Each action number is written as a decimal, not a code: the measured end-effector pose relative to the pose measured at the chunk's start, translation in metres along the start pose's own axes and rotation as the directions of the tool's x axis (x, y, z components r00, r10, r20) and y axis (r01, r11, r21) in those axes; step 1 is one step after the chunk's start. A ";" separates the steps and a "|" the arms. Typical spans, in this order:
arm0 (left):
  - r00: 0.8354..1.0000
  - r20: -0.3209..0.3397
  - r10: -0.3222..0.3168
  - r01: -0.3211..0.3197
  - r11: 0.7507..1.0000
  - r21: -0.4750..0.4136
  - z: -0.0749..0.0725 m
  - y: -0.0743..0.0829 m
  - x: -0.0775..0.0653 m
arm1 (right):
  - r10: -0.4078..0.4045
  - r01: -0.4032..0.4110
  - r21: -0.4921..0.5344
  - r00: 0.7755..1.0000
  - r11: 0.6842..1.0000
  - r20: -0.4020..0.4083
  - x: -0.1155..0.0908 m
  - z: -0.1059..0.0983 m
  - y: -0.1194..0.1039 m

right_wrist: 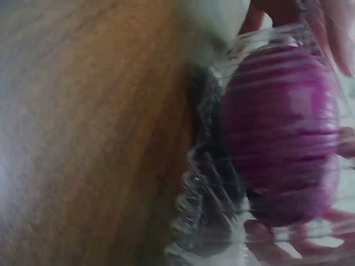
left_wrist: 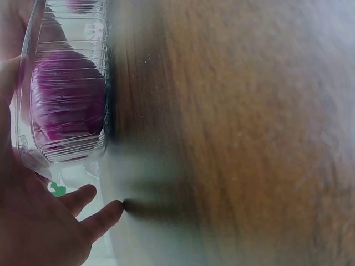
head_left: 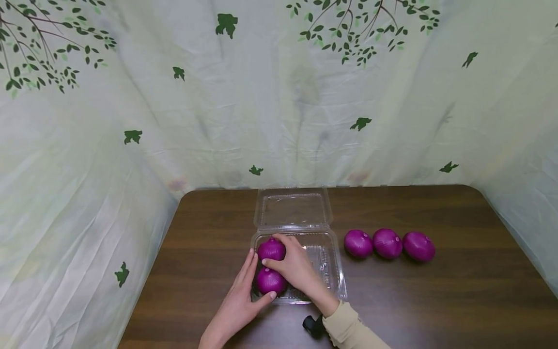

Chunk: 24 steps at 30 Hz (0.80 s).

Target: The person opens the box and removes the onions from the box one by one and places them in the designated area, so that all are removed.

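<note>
In the head view a clear plastic clamshell box (head_left: 323,261) lies with its lid (head_left: 294,211) folded back, away from me. Two purple onions sit in its left half, a far onion (head_left: 269,249) and a near onion (head_left: 270,282). My right hand (head_left: 297,265) reaches over the box and holds the far onion between thumb and fingers. Along the box's left side, my left hand (head_left: 240,296) lies with fingers stretched out, its thumb at the near rim by the near onion. Through the ribbed wall, the left wrist view shows one onion (left_wrist: 69,97); the right wrist view shows onion (right_wrist: 283,119) too.
Three more purple onions stand in a row right of the box: a left one (head_left: 358,244), a middle one (head_left: 387,244) and a right one (head_left: 418,246). A black object (head_left: 314,326) shows by the right wrist. Leaf-patterned cloth (head_left: 279,97) hangs behind the brown table (head_left: 479,271).
</note>
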<state>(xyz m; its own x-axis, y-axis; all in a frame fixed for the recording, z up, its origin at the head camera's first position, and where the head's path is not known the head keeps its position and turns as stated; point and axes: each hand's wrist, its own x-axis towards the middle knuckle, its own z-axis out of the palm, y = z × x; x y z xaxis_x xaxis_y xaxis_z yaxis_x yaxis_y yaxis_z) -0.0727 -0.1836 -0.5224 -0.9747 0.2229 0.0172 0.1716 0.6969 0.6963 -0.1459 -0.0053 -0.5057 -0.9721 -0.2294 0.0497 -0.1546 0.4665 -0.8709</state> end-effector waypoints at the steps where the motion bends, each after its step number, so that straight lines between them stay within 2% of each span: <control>1: 1.000 -0.002 0.000 0.000 1.000 0.000 0.000 0.000 0.000 | 0.003 -0.003 -0.011 1.000 1.000 -0.006 0.000 0.001 0.000; 5: 1.000 -0.004 -0.001 0.001 1.000 0.008 0.000 0.000 0.001 | -0.001 0.000 -0.042 1.000 0.999 -0.027 0.000 0.003 0.000; 10: 1.000 -0.010 0.010 -0.010 1.000 0.015 0.000 0.000 0.001 | -0.011 0.011 -0.007 0.999 1.000 -0.033 -0.001 0.002 0.002; 17: 1.000 0.006 -0.024 0.024 1.000 0.011 -0.002 0.002 0.002 | 0.003 -0.002 0.020 1.000 1.000 -0.029 -0.003 -0.003 0.002; 24: 1.000 -0.012 0.006 -0.006 1.000 0.014 -0.001 0.002 0.001 | -0.011 0.012 0.023 1.000 1.000 -0.027 -0.006 -0.008 0.002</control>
<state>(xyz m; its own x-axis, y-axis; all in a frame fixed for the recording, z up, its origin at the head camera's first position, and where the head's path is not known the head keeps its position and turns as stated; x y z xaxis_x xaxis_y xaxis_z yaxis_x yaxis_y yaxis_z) -0.0735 -0.1830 -0.5205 -0.9753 0.2187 0.0298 0.1791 0.7049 0.6863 -0.1415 0.0040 -0.5037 -0.9747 -0.2111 0.0731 -0.1623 0.4440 -0.8812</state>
